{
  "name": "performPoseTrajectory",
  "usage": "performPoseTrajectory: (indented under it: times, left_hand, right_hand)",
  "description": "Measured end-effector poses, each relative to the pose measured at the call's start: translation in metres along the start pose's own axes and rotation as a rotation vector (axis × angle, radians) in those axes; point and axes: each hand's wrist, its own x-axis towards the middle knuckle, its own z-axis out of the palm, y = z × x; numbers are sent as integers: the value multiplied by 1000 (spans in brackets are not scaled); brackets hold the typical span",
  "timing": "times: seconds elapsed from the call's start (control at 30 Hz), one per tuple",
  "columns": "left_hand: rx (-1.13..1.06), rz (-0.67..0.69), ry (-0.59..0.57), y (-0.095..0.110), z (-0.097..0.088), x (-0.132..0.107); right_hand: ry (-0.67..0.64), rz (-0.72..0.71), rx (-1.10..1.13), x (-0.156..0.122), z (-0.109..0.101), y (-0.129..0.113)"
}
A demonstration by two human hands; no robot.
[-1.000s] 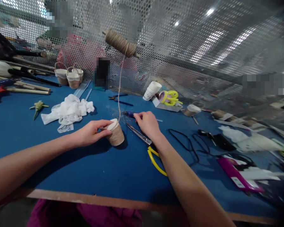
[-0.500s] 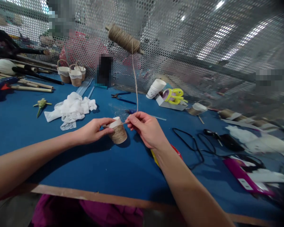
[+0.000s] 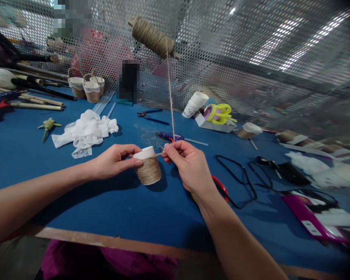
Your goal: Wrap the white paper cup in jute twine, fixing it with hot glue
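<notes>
A small paper cup (image 3: 149,171), wound with brown twine up to a white band below its rim, is tilted just above or on the blue table. My left hand (image 3: 114,160) pinches its rim from the left, fingers inside and thumb outside. Just right of the cup, my right hand (image 3: 186,161) is closed on the twine (image 3: 171,101). That strand runs taut from the cup to my fingertips, then up to a twine spool (image 3: 152,37) mounted on a rod at the mesh. Behind my right hand lies a blue glue gun (image 3: 170,135), partly hidden.
White lace (image 3: 89,128) lies crumpled at left, near finished little baskets (image 3: 91,91). Pliers (image 3: 153,116), stacked paper cups (image 3: 195,104) and a box with yellow-handled scissors (image 3: 220,112) stand at the back. A black cord (image 3: 236,175) and a purple case (image 3: 312,217) are at right.
The view has shifted slightly. The cup has turned a little in my left hand and stands more upright; more of the glue gun shows. Both hands keep their holds.
</notes>
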Motion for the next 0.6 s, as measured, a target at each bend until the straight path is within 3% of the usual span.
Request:
performPoseTrajectory:
  times: [0.6]
  left_hand:
    - [-137, 26, -4, 7, 2, -4]
  right_hand:
    - [-17, -30, -105, -1, 4, 6]
